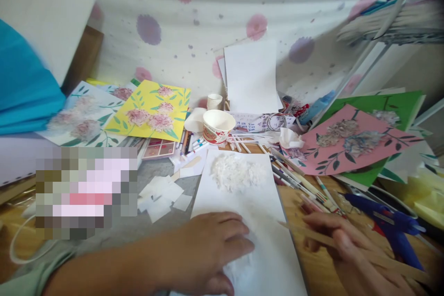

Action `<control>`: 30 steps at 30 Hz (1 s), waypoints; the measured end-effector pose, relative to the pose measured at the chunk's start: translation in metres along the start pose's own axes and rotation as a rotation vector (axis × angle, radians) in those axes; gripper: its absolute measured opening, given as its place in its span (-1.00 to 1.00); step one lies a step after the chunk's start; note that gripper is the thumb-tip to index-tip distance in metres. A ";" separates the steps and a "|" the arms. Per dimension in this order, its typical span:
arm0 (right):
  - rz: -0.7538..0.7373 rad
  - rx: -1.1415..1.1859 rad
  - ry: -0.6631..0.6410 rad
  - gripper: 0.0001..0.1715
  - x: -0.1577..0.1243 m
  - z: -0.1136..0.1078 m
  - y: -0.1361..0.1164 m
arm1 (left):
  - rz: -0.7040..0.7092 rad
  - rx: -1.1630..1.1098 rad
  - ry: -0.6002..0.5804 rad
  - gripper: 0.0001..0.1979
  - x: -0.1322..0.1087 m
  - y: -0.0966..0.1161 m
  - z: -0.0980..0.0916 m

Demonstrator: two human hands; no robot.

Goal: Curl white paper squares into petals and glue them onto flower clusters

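Note:
A sheet of white paper (277, 259) lies before me, with a raised patch of white shredded bits (239, 173) on its far half. My left hand (218, 249) rests low over the sheet, fingers apart. Beneath and beside its fingers is a second whitish patch (241, 270), partly covered. To the right of the sheet, my right hand (350, 249) is closed around a thin flat wooden stick (391, 263), whose blurred tip reaches toward the paper's edge. A blue glue gun (391, 222) lies just beyond that hand.
A paper tub (218, 127) stands behind the sheet. Brushes and pens (301, 182) lie to the right. Flower pictures on yellow (149, 111) and pink (360, 141) card flank the work area. Small white paper squares (161, 194) lie left, near a pixelated patch.

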State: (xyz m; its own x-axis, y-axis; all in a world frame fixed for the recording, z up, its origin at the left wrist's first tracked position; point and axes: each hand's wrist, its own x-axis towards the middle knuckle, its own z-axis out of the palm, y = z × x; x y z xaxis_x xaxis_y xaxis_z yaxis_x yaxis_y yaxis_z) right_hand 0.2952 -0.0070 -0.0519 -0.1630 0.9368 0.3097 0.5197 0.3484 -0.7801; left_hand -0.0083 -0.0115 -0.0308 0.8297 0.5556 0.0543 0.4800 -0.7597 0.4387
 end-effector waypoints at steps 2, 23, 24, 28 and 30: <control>0.055 0.119 -0.043 -0.67 0.005 0.010 -0.018 | -0.041 -0.053 0.048 -0.46 -0.002 -0.007 -0.008; -0.561 -0.746 -0.391 -0.45 0.016 0.008 -0.004 | -0.006 0.042 -0.066 -0.48 0.000 0.002 -0.010; -0.571 -0.809 -0.403 -0.43 0.016 0.005 -0.001 | 0.002 0.052 -0.074 -0.50 0.001 0.004 -0.011; -0.437 -0.849 -0.286 -0.48 0.008 -0.035 0.018 | -0.037 0.057 -0.060 -0.50 0.002 0.008 -0.013; -0.214 -0.801 -0.096 -0.64 -0.004 -0.070 0.027 | -0.047 0.068 -0.035 -0.49 -0.001 0.008 -0.008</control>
State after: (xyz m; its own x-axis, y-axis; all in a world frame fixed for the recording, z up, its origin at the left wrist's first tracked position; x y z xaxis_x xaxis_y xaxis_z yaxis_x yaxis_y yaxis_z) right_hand 0.3690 -0.0033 -0.0362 -0.3775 0.8647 0.3314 0.9029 0.4232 -0.0758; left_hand -0.0079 -0.0153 -0.0205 0.8147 0.5799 0.0027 0.5360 -0.7547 0.3784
